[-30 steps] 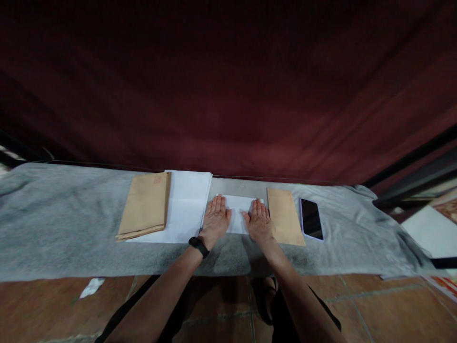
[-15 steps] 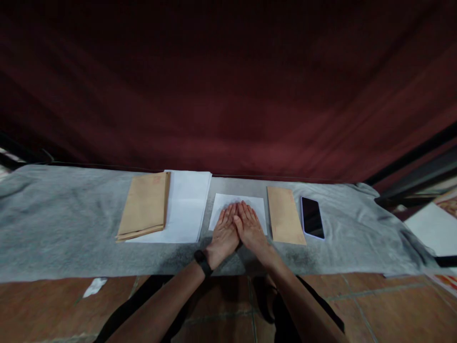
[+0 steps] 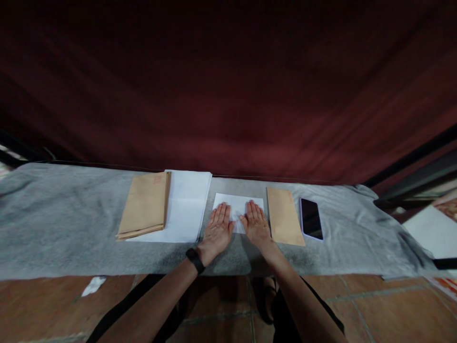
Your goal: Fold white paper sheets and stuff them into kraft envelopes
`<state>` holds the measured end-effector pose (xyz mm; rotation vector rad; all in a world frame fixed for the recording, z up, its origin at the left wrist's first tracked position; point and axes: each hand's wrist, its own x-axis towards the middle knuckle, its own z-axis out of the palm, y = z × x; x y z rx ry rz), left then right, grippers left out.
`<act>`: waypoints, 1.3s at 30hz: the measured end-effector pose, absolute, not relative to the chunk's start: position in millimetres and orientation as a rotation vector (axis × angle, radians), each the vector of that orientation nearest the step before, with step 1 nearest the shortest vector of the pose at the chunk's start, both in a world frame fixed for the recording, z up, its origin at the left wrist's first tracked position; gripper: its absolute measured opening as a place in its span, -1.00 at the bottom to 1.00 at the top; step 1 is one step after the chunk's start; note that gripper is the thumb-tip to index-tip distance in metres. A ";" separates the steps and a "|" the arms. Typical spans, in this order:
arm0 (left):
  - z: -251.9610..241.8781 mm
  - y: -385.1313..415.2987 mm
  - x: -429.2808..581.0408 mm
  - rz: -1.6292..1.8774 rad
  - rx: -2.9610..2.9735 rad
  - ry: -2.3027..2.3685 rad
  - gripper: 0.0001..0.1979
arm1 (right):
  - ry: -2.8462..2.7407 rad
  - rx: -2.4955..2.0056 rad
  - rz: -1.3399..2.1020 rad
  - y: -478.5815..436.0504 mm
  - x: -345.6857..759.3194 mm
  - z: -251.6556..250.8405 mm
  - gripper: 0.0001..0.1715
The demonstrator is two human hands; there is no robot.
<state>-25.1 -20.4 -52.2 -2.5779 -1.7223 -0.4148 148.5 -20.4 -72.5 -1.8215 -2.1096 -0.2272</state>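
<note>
Grey-draped bench (image 3: pixel 64 233), red curtain (image 3: pixel 228 105) behind. Left hand (image 3: pixel 216 232) and right hand (image 3: pixel 256 225) lie flat, palms down, fingers extended, gripping nothing, on a white sheet (image 3: pixel 237 206) at mid-bench, between a paper stack (image 3: pixel 186 206) and a brown envelope (image 3: pixel 284 221).

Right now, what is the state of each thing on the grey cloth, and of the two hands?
White sheet: lying flat, pressed under both hands.
Left hand: open, palm down on the sheet's left part.
Right hand: open, palm down on its right part.
Brown envelope stack: lying flat, untouched.
Single brown envelope: flat, untouched.
Phone: face up, screen dark.
</note>
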 end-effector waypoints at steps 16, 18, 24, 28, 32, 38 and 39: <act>-38.0 -14.2 -20.5 -0.428 -2.570 -1.704 -0.43 | -2.018 -1.939 -0.033 -11.2 145.0 -53.1 -0.29; -38.3 -5.4 -13.3 -0.440 -2.634 -1.625 -0.45 | -2.057 -1.917 0.052 -5.0 137.5 -47.1 -0.31; -48.8 16.2 -0.2 -0.347 -2.722 -1.551 -0.43 | -2.134 -1.891 0.132 11.5 125.9 -48.3 -0.36; -51.9 21.3 1.9 -0.351 -2.720 -1.574 -0.44 | -2.183 -1.908 0.091 15.4 129.2 -54.9 -0.37; -52.1 22.2 -2.5 -0.370 -2.701 -1.642 -0.45 | -2.147 -1.940 0.021 15.2 134.6 -61.4 -0.35; -49.1 18.8 -18.3 -0.388 -2.632 -1.714 -0.43 | -2.083 -1.961 -0.088 13.5 145.3 -70.8 -0.30; -48.5 17.6 -20.4 -0.385 -2.626 -1.715 -0.43 | -2.078 -1.963 -0.101 13.0 147.1 -72.0 -0.30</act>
